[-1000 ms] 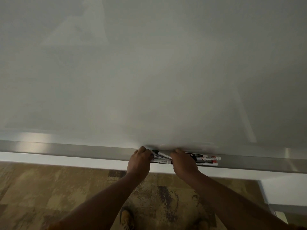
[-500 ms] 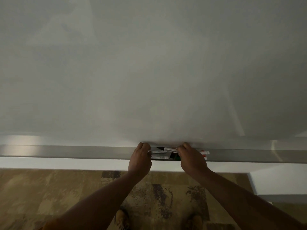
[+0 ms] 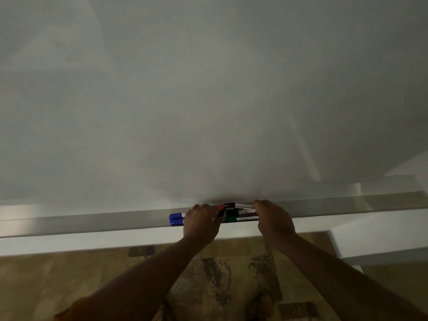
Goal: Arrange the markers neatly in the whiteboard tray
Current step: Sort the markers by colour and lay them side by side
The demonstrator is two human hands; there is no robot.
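- The markers (image 3: 238, 213) lay bunched lengthwise in the whiteboard tray (image 3: 92, 222), at six o'clock below the whiteboard (image 3: 208, 100).
- The left hand (image 3: 201, 222) curled over the bunch's nine o'clock end; a blue cap (image 3: 176, 219) stuck out past it.
- The right hand (image 3: 274, 220) curled over the three o'clock end.
- How firmly either hand gripped could not be told.

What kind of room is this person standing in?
Probably an office or classroom. A large wall-mounted whiteboard fills the view, its metal tray holds markers that both hands are handling, and patterned carpet covers the floor.
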